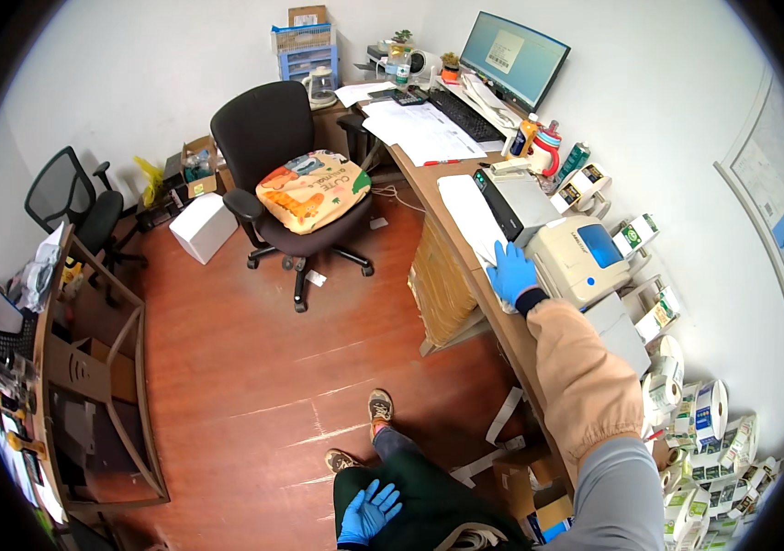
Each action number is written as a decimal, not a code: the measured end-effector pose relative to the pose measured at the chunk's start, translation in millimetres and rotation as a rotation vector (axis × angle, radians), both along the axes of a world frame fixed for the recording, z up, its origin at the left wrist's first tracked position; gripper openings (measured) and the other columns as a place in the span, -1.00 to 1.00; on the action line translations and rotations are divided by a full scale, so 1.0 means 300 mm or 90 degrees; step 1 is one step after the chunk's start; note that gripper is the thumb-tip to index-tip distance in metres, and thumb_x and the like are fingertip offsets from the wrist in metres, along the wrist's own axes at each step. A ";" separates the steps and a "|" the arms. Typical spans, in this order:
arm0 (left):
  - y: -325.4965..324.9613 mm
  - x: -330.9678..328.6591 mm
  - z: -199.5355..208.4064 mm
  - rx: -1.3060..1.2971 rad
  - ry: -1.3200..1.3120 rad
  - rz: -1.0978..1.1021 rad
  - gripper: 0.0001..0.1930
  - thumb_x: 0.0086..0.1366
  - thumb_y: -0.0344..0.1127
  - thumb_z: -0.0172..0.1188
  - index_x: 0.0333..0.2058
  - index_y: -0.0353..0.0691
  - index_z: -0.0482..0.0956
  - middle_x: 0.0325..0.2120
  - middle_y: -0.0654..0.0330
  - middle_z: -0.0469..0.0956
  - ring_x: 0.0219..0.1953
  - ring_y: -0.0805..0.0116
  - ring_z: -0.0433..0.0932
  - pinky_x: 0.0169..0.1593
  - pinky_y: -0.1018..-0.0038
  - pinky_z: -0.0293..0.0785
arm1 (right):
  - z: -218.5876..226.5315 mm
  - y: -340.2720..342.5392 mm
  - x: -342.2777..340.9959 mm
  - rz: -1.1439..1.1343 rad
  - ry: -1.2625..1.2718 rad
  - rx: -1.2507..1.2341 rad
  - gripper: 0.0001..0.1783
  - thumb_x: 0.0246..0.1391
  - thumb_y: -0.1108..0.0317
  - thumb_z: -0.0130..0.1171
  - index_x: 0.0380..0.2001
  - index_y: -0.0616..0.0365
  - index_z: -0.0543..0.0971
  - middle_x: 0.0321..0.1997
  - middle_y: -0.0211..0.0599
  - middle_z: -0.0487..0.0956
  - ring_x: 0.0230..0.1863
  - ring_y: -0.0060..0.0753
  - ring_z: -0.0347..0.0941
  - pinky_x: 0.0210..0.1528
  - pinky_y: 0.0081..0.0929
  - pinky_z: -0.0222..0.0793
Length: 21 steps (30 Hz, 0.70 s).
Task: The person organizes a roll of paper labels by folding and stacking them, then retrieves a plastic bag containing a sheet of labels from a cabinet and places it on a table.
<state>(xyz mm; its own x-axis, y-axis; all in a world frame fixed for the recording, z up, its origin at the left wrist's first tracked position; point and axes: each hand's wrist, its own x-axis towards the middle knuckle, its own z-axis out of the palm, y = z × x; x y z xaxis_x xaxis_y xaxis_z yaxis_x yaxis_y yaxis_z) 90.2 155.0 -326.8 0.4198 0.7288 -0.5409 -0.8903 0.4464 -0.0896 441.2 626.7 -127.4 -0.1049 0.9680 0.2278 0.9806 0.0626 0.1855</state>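
Note:
My right hand (pixel 512 273), in a blue glove, reaches to the desk on the right. Its fingers lie stretched out over the near end of a long white sheet (pixel 467 209), with nothing visibly gripped. Just right of it stands a beige label printer (pixel 579 260) with a blue window. Beyond that is a grey and black boxy machine (pixel 519 204), beside the sheet. My left hand (pixel 370 511), also gloved in blue, hangs low in front of my dark green apron (pixel 429 491). Its fingers are apart and it holds nothing.
A black office chair (pixel 263 119) with a patterned cushion (pixel 313 191) stands ahead. Papers, a keyboard (pixel 465 115) and a monitor (pixel 515 60) occupy the far desk. Label rolls (pixel 711 409) pile up at right. A shelf desk (pixel 89 367) lines the left; a white box (pixel 204 228) sits on the floor.

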 end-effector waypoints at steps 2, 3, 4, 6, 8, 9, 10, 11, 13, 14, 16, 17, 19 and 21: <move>-0.013 0.002 0.020 0.013 0.008 -0.004 -0.51 0.33 -0.04 0.02 0.16 -0.14 0.38 0.21 -0.11 0.28 0.25 -0.08 0.25 0.32 -0.07 0.06 | -0.003 -0.096 0.024 0.013 -0.026 0.043 -0.23 0.08 -0.03 0.08 0.28 0.10 0.16 0.20 0.06 0.28 0.20 0.05 0.25 0.14 0.02 0.21; -0.018 -0.002 0.033 0.020 0.014 -0.005 -0.51 0.33 -0.05 0.02 0.15 -0.14 0.38 0.21 -0.11 0.28 0.25 -0.08 0.26 0.31 -0.07 0.07 | 0.007 -0.135 0.034 0.013 -0.004 0.029 -0.17 0.08 -0.06 0.08 0.32 0.11 0.11 0.29 0.10 0.20 0.26 0.09 0.18 0.23 0.02 0.11; -0.024 -0.002 0.037 0.024 0.019 0.000 -0.52 0.33 -0.05 0.03 0.14 -0.15 0.40 0.20 -0.11 0.30 0.24 -0.07 0.27 0.31 -0.06 0.08 | 0.023 -0.147 0.036 0.027 0.008 0.034 -0.16 0.08 -0.06 0.08 0.32 0.11 0.10 0.30 0.10 0.18 0.27 0.10 0.16 0.23 0.02 0.11; -0.041 -0.010 0.027 0.032 0.032 0.005 -0.54 0.33 -0.06 0.04 0.12 -0.15 0.42 0.18 -0.10 0.32 0.22 -0.06 0.30 0.30 -0.05 0.11 | 0.054 -0.183 0.029 0.049 0.036 0.043 -0.15 0.08 -0.08 0.08 0.33 0.10 0.10 0.31 0.09 0.16 0.28 0.11 0.13 0.22 0.04 0.10; -0.056 -0.015 0.013 0.021 0.035 0.012 -0.56 0.32 -0.08 0.05 0.10 -0.16 0.44 0.16 -0.10 0.35 0.21 -0.06 0.32 0.30 -0.04 0.13 | 0.076 -0.202 0.020 0.052 0.030 0.035 -0.17 0.09 -0.09 0.07 0.33 0.04 0.11 0.29 0.06 0.18 0.29 0.13 0.11 0.22 0.07 0.09; -0.060 -0.019 0.000 0.016 0.036 0.015 -0.56 0.32 -0.08 0.05 0.09 -0.16 0.44 0.15 -0.10 0.36 0.20 -0.07 0.33 0.29 -0.04 0.14 | 0.068 -0.207 0.020 0.042 0.033 0.019 -0.18 0.09 -0.09 0.06 0.33 0.03 0.11 0.29 0.05 0.19 0.29 0.14 0.10 0.23 0.08 0.08; -0.066 -0.023 -0.013 0.017 0.033 0.020 -0.57 0.31 -0.09 0.06 0.08 -0.17 0.45 0.14 -0.09 0.37 0.19 -0.07 0.34 0.29 -0.03 0.15 | 0.058 -0.208 0.015 0.034 0.036 0.002 -0.18 0.09 -0.09 0.06 0.33 0.02 0.11 0.28 0.04 0.19 0.30 0.14 0.10 0.23 0.10 0.08; -0.062 -0.022 0.003 0.017 0.052 0.011 -0.57 0.31 -0.09 0.06 0.08 -0.17 0.45 0.14 -0.10 0.37 0.19 -0.07 0.34 0.29 -0.03 0.15 | 0.020 -0.200 0.034 0.030 0.043 -0.007 -0.19 0.10 -0.10 0.05 0.33 0.01 0.11 0.27 0.05 0.20 0.30 0.15 0.09 0.24 0.11 0.07; -0.051 -0.016 0.023 0.010 0.076 -0.004 -0.58 0.30 -0.10 0.08 0.06 -0.17 0.45 0.14 -0.10 0.38 0.19 -0.07 0.34 0.28 -0.03 0.17 | -0.071 -0.174 0.097 0.020 0.054 -0.029 -0.20 0.12 -0.11 0.02 0.33 0.01 0.12 0.26 0.06 0.20 0.31 0.15 0.06 0.25 0.13 0.06; -0.054 -0.018 0.019 0.008 0.076 -0.002 -0.58 0.30 -0.11 0.08 0.06 -0.17 0.45 0.14 -0.11 0.38 0.19 -0.07 0.35 0.28 -0.03 0.17 | -0.084 -0.162 0.095 0.019 0.087 -0.060 -0.21 0.13 -0.12 0.01 0.33 0.02 0.12 0.26 0.08 0.19 0.32 0.16 0.05 0.26 0.13 0.04; -0.059 -0.022 0.014 0.005 0.058 -0.006 -0.58 0.30 -0.11 0.08 0.07 -0.17 0.45 0.13 -0.11 0.38 0.18 -0.07 0.35 0.28 -0.03 0.17 | -0.108 -0.132 0.090 0.017 0.152 -0.122 -0.21 0.14 -0.15 -0.02 0.32 0.04 0.13 0.28 0.11 0.16 0.32 0.18 0.04 0.28 0.14 0.01; -0.068 -0.015 0.022 0.007 0.074 -0.008 -0.57 0.31 -0.10 0.06 0.08 -0.17 0.44 0.13 -0.11 0.39 0.18 -0.07 0.35 0.28 -0.03 0.16 | -0.118 -0.128 0.078 0.019 0.154 -0.101 -0.19 0.13 -0.18 -0.03 0.32 0.06 0.13 0.29 0.13 0.15 0.33 0.18 0.02 0.29 0.14 -0.01; -0.062 -0.012 0.030 0.001 0.088 -0.008 -0.57 0.31 -0.10 0.06 0.08 -0.17 0.43 0.13 -0.11 0.38 0.18 -0.07 0.35 0.28 -0.03 0.16 | -0.134 -0.121 0.057 0.018 0.158 -0.058 -0.16 0.12 -0.23 -0.04 0.32 0.09 0.14 0.32 0.17 0.11 0.35 0.19 0.00 0.31 0.14 -0.04; -0.065 -0.006 0.031 -0.008 0.095 -0.008 -0.56 0.31 -0.10 0.06 0.09 -0.18 0.42 0.13 -0.12 0.38 0.18 -0.08 0.35 0.28 -0.03 0.16 | -0.123 -0.116 0.051 0.009 0.129 -0.065 -0.11 0.10 -0.26 -0.03 0.32 0.12 0.13 0.35 0.20 0.07 0.37 0.19 -0.02 0.33 0.14 -0.08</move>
<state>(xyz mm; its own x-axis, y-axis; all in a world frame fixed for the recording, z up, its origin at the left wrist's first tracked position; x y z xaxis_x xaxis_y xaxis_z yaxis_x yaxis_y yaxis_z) 88.5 135.5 -317.4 0.3431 0.7167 -0.6071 -0.8885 0.4573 0.0378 456.5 591.8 -164.3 -0.0800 0.9861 0.1457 0.9962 0.0843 -0.0235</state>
